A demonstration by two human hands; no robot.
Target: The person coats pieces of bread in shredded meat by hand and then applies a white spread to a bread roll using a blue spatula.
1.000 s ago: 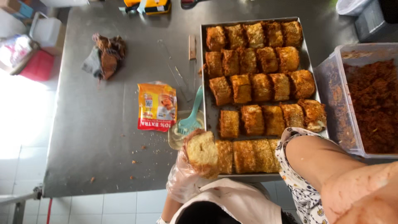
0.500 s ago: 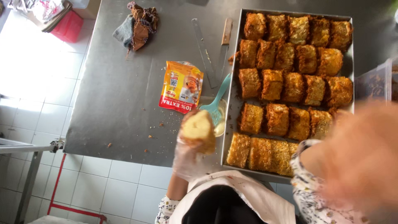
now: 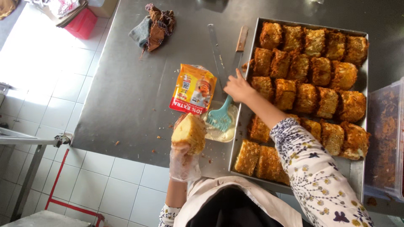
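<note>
Near the lower middle of the frame, the left hand (image 3: 185,162), in a thin clear plastic glove, is closed around a pale yellow slab of cake (image 3: 190,133) with a browned edge, holding it up above the near edge of the grey stainless-steel table (image 3: 126,105). Just to the right of the cake, a small shallow dish of creamy white spread (image 3: 223,128) sits on the table, touching the left side of the large rectangular metal baking tray (image 3: 248,109).

The bare right hand (image 3: 239,88), at the centre of the frame, grips the handle of a teal silicone pastry brush (image 3: 222,115); its fingers are curled around the handle, the index finger pointing up. The bristles rest in the dish of spread. The forearm behind it, in a white sleeve printed with dark blue flowers (image 3: 315,168), runs down to the lower right across the tray.

The tray holds rows of golden-brown cake pieces coated in crisp crumbs (image 3: 311,71), filling most of the right half of the frame. An orange foil sachet (image 3: 193,89) lies flat on the table just left of the hand. Above it, a long metal knife with a wooden handle (image 3: 240,46) lies beside the tray's upper left corner. A crumpled brown and grey cloth (image 3: 153,27) sits at the upper left of the table, and a clear plastic tub of dark brown shreds (image 3: 387,134) stands at the right edge.
</note>
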